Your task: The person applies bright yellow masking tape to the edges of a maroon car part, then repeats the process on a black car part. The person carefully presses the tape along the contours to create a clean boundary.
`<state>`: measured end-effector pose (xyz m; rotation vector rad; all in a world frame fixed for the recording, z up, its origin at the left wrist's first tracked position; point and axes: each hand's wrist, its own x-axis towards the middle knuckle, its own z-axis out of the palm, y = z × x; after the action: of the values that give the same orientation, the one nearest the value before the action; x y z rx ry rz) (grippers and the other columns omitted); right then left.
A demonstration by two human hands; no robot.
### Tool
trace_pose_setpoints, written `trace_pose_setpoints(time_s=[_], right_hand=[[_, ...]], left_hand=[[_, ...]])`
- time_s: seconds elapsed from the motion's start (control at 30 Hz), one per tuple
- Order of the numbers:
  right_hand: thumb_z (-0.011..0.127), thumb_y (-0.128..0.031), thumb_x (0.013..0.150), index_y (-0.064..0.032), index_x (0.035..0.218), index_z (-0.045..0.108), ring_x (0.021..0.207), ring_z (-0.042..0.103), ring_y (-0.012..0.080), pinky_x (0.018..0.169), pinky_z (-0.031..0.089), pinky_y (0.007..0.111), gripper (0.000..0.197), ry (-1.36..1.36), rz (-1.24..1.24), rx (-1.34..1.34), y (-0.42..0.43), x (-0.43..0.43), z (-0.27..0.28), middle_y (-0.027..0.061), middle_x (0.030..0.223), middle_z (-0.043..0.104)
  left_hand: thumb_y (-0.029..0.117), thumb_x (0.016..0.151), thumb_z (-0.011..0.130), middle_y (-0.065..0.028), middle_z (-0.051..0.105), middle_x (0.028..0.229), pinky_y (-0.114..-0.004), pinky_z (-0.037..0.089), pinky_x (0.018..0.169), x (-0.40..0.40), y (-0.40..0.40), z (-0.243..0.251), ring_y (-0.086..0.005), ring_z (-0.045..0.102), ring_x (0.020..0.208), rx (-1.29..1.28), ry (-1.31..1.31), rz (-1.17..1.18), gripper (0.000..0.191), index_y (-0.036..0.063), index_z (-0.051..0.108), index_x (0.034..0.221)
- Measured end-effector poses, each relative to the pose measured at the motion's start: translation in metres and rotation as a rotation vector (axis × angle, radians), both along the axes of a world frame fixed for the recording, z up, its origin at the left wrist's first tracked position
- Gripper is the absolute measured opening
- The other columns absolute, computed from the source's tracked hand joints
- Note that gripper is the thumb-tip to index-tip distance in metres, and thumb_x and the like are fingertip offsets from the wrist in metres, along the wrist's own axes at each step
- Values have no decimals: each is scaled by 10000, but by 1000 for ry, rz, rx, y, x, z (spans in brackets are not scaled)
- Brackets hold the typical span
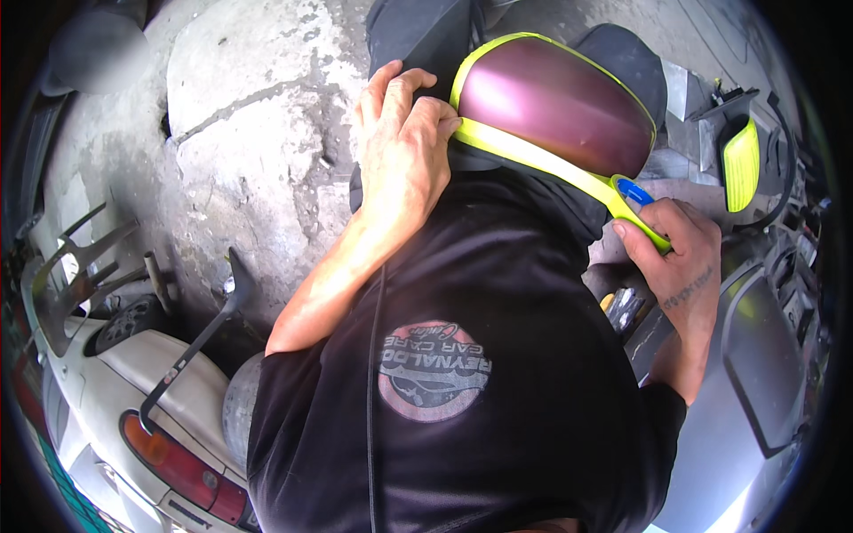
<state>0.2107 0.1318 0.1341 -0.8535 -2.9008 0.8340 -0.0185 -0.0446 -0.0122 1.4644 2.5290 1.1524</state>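
Note:
A glossy maroon shell, apparently a car side-mirror cover (553, 100), rests across my lap with bright yellow masking tape along its rim. At its near left corner, the thumb and index finger of my left hand (406, 133) pinch the strip of yellow tape (533, 156), while the other fingers are raised. That strip runs taut along the lower edge to a roll of yellow masking tape (643, 223) with a blue inner core. My right hand (683, 246) grips the roll, thumb on its near side. The underside of the cover is hidden.
Worn concrete floor (246, 146) spreads ahead and to the left. A white car (160, 386) with a red-and-amber tail light stands at lower left, a black bar (193, 346) in front of it. On the right are a yellow-taped part (741, 166) and a grey car panel (713, 413).

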Motion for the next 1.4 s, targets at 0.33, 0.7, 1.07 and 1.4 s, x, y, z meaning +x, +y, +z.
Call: trace_pose_setpoints(time_s=[0.33, 0.7, 1.07, 1.4], right_hand=[[848, -48, 856, 28, 874, 653, 618, 594, 274, 621, 465, 380, 210, 12, -33, -11, -1, 1, -2, 133, 734, 642], [886, -110, 811, 14, 863, 680, 671, 636, 320, 651, 472, 393, 246, 79, -2, 19, 3, 14, -11, 156, 757, 659], [867, -130, 776, 16, 891, 711, 769, 695, 393, 964, 570, 487, 242, 113, 116, 100, 28, 68, -9, 166, 800, 706], [896, -176, 804, 8, 884, 713, 822, 649, 347, 749, 514, 428, 271, 74, -126, 224, 51, 80, -24, 166, 818, 683]], left_hand=[[-18, 837, 827, -136, 672, 1305, -499, 480, 1085, -6, -14, -1, -395, 593, 1272, 128, 29, 42, 240, 49, 755, 1056], [167, 888, 817, -129, 594, 1450, -788, 246, 1193, 14, -32, -4, -439, 443, 1468, -224, 220, -175, 509, 107, 716, 1383], [57, 945, 720, -85, 639, 1405, -742, 135, 1250, 8, -38, -9, -447, 408, 1534, -338, 342, -222, 613, 160, 616, 1541], [58, 983, 665, -77, 667, 1384, -749, 116, 1251, 3, -39, -13, -466, 409, 1530, -346, 384, -221, 555, 138, 636, 1531]])
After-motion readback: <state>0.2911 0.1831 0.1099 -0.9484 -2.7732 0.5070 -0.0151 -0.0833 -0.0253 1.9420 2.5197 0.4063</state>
